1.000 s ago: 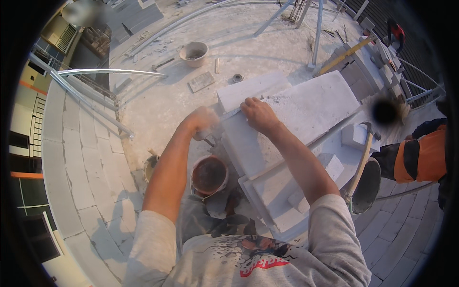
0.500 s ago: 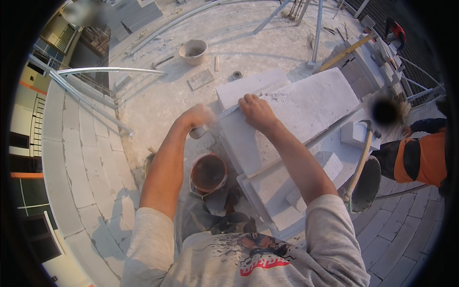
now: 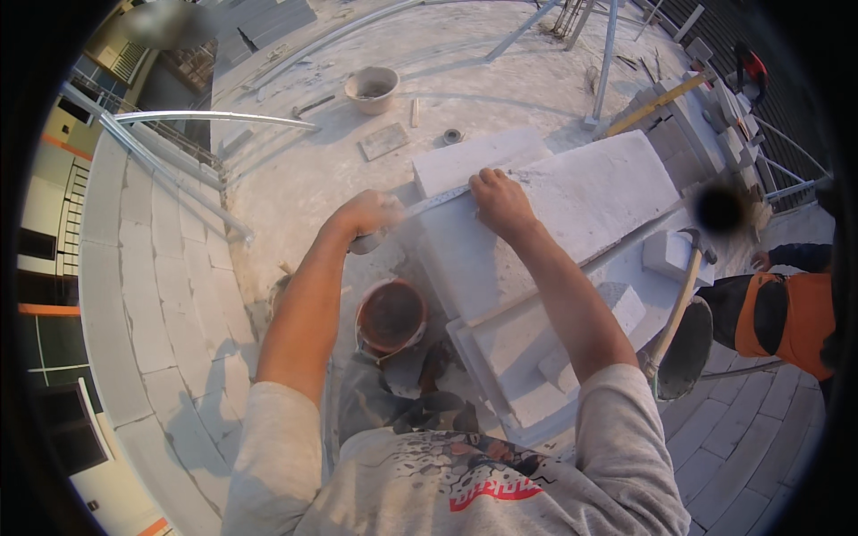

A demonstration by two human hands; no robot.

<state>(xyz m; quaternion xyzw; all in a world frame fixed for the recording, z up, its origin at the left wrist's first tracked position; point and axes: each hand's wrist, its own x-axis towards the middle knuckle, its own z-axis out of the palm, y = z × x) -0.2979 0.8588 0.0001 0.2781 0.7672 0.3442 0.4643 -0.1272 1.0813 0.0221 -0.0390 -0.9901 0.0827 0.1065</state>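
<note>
A pale strip with dark marks, apparently a tape measure [image 3: 440, 199], stretches between my hands along the near-left edge of a big white block [image 3: 581, 192]. My left hand [image 3: 365, 214] is closed around the strip's left end, off the block's side; a grey rounded part shows beneath it, and its fingertips are blurred. My right hand [image 3: 502, 204] pinches the strip's other end on top of the block. Behind lies another white block [image 3: 478, 161], partly covered. Below my left hand stands a reddish-brown bucket [image 3: 391, 317].
At the right hang a hammer [image 3: 677, 299] and a dark bucket [image 3: 686, 348], beside a person in orange and black [image 3: 773, 313]. A pale tub [image 3: 372, 89], a flat slab [image 3: 384, 141] and a small roll [image 3: 453, 136] lie on the floor. A block wall [image 3: 143, 313] curves along the left.
My right hand has slid slightly right along the block, and more of the strip shows between my hands. The whole view has shifted a little.
</note>
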